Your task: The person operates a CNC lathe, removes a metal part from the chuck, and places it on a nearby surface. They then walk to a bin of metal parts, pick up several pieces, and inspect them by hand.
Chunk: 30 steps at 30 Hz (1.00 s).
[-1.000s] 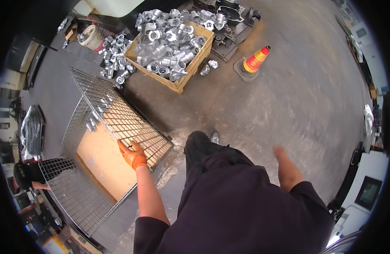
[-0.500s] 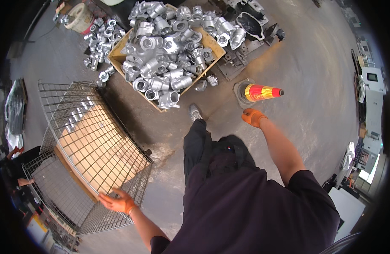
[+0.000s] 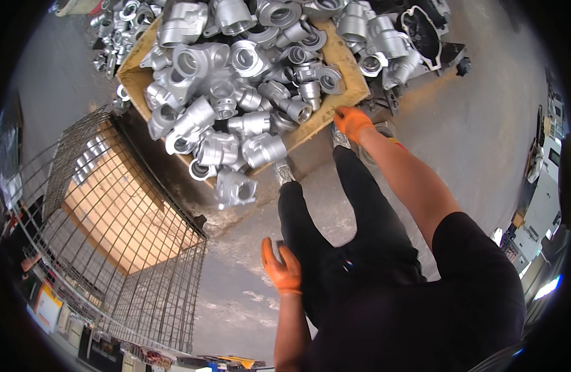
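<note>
My right hand (image 3: 354, 121) wears an orange glove and reaches forward to the near corner of a wooden crate (image 3: 326, 118) heaped with grey cast-metal housings (image 3: 236, 93); it touches the crate's rim. My left hand (image 3: 281, 268), also orange-gloved, hangs by my left thigh with fingers apart and holds nothing. One housing (image 3: 234, 188) lies at the crate's front edge, just ahead of my left foot. My dark trouser legs stand between both hands.
A wire-mesh cage (image 3: 121, 248) with a wooden base stands at my left, a few castings along its far side. More castings (image 3: 112, 43) lie loose on the concrete beyond the crate. Dark metal parts (image 3: 425, 31) sit at the upper right. Machines line the right edge.
I have stepped up to the crate, which now fills the top of the view. My left hand left the cage's edge and dropped to my thigh. My right hand moved to the crate's corner.
</note>
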Tool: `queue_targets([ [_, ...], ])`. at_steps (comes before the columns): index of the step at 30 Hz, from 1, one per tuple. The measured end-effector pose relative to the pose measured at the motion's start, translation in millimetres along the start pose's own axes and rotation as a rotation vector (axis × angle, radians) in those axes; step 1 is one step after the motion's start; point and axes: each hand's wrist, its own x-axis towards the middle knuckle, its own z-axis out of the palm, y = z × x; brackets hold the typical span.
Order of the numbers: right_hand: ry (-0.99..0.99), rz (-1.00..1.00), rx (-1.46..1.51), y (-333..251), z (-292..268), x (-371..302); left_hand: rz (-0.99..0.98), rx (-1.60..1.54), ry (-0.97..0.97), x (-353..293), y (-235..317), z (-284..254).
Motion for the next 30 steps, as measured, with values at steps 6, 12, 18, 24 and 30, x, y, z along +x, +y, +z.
queue_targets([
  [6, 0.030, -0.130, 0.042, -78, 18, 136, -0.134, 0.065, -0.057, -8, 17, 68],
  [12, -0.192, -0.331, -0.511, -73, 105, 270, -0.084, 0.008, -0.084, 25, 14, 110],
  [18, -0.320, -0.010, -0.154, -101, 99, 274, 0.126, 0.006, -0.014, 41, 12, 128],
  [24, -0.147, 0.020, -0.120, -96, 100, 264, 0.366, -0.053, 0.048, 77, 47, 126],
  [30, -0.076, -0.071, -0.097, -94, 103, 252, 0.321, -0.128, -0.001, 83, 61, 141],
])
